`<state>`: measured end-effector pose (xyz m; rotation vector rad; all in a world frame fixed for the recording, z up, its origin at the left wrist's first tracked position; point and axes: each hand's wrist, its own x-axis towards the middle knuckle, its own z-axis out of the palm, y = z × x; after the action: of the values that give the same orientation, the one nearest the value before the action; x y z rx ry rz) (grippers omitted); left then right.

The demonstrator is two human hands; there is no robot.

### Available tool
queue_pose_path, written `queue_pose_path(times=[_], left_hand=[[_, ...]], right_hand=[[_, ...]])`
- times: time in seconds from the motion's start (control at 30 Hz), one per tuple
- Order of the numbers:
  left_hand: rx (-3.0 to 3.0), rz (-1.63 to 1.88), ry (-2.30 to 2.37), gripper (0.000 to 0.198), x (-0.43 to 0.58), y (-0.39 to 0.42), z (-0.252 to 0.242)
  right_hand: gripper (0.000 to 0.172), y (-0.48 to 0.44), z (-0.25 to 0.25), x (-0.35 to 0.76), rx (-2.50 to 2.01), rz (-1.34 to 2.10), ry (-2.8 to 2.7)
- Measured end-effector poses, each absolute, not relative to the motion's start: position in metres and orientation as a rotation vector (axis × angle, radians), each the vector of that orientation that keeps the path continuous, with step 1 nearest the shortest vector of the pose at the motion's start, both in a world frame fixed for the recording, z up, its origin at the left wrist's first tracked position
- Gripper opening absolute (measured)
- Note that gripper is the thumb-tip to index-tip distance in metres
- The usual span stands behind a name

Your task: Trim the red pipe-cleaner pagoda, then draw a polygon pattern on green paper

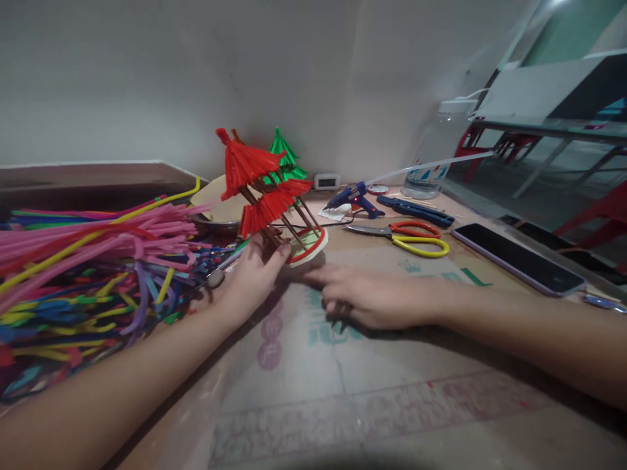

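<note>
A small red pagoda model made of pipe cleaners and brown sticks leans to the left on its round red-rimmed base. My left hand touches its lower posts with the fingertips, fingers bent around them. My right hand lies low on the cardboard work surface just in front of the base. Its index finger is stretched toward the base and the other fingers are curled under. A green pagoda top stands behind the red one.
A big heap of coloured pipe cleaners fills the left side. Behind the model lie a blue glue gun, red-and-yellow scissors, a blue cutter, a phone, a plastic bottle and a small clock.
</note>
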<state>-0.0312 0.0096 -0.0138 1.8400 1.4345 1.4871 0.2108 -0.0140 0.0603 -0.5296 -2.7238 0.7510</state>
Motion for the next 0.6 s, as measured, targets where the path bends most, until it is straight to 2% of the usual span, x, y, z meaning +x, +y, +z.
queue_pose_path(times=[0.07, 0.13, 0.17, 0.27, 0.33, 0.43, 0.5, 0.6], left_hand=[[1.841, 1.475, 1.414, 0.034, -0.032, 0.01, -0.015], [1.837, 1.468, 1.395, 0.034, -0.033, 0.011, -0.016], [1.832, 1.469, 1.391, 0.035, -0.033, 0.011, -0.015], [1.813, 1.488, 1.372, 0.037, -0.031, 0.01, -0.005], [1.802, 1.516, 1.355, 0.038, -0.027, 0.007, 0.005], [1.798, 1.578, 1.392, 0.037, -0.023, 0.0, 0.02], [1.815, 1.592, 1.446, 0.032, -0.023, -0.005, 0.025], [1.849, 1.577, 1.497, 0.029, -0.028, -0.009, 0.026]], right_hand=[[0.026, -0.025, 0.063, 0.202, -0.248, 1.097, -2.864], [0.022, -0.04, 0.068, 0.195, -0.169, 1.538, -2.945], [0.022, -0.045, 0.07, 0.193, -0.215, 1.572, -2.905], [0.02, -0.041, 0.067, 0.19, -0.611, 1.284, -2.609], [0.023, -0.031, 0.06, 0.182, -0.793, 1.236, -2.375], [0.031, -0.024, 0.05, 0.159, -0.75, 1.384, -2.285], [0.03, -0.032, 0.047, 0.142, -0.693, 1.628, -2.22], [0.028, -0.048, 0.048, 0.133, -0.668, 1.717, -2.198]])
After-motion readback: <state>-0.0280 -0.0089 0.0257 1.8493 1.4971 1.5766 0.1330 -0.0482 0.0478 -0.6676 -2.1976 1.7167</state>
